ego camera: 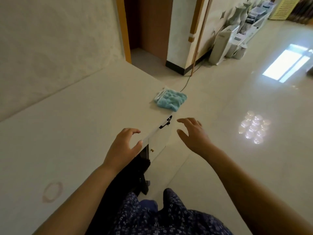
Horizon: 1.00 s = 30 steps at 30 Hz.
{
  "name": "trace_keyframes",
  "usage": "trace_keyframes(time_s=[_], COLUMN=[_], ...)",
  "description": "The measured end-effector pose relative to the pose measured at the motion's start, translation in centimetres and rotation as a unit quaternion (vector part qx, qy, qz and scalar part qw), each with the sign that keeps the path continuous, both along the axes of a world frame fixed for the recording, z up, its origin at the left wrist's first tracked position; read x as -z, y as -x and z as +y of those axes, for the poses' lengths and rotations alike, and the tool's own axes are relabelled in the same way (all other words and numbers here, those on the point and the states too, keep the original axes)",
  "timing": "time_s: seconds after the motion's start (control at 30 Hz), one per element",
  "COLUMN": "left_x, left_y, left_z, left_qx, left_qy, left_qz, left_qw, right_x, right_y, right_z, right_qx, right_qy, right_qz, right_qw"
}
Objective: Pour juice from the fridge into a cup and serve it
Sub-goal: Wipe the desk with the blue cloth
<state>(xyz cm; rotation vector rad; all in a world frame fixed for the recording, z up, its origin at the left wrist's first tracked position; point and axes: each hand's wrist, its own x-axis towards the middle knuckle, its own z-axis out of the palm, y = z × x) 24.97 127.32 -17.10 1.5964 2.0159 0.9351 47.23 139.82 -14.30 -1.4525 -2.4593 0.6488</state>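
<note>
Both hands are hovering empty at the counter (pixel 71 126) edge: left hand (pixel 122 146) with its grip open and thumb nearing the rim, right hand (pixel 193 134) spread open beyond the edge, over the floor. Neither fridge, juice nor cup is showing, so the task's things are lying out of reach. Risk: setting off without a cup located; the blue cloth (pixel 171 100), farther along the counter edge, is overhanging and could be knocked off.

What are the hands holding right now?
Nothing. The left hand hovers open over the white table edge, fingers spread. The right hand is open in the air beside it, also empty.
</note>
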Motion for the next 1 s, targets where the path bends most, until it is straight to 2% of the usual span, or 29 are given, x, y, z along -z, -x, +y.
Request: trace_keyframes(time_s=[0.27,0.47,0.6,0.73,0.87,1.0], left_x=[1.6,4.6,5.4,6.4,6.9,7.8], left_y=[1.8,0.8,-0.9,-1.9,-2.6,-3.0], left_z=[12.2,20.7,25.5,28.4,29.8,29.7], left_qx=[0.001,-0.056,-0.126,-0.152,-0.186,-0.209], left_qy=[0.03,0.062,0.078,0.099,0.133,0.157], left_qz=[0.037,0.041,0.027,0.072,0.07,0.064], left_qw=[0.999,0.996,0.989,0.981,0.971,0.963], right_x=[2.4,5.9,8.7,11.5,13.0,13.2], right_y=[2.6,5.0,6.5,8.3,9.2,9.3], right_z=[12.6,24.0,30.2,33.1,34.7,34.8], right_qx=[-0.021,-0.118,-0.203,-0.298,-0.342,-0.377], right_qy=[-0.004,0.008,0.033,0.056,0.044,-0.008], right_qz=[-0.043,-0.087,-0.166,-0.264,-0.277,-0.274], right_qw=[0.999,0.989,0.964,0.915,0.897,0.885])
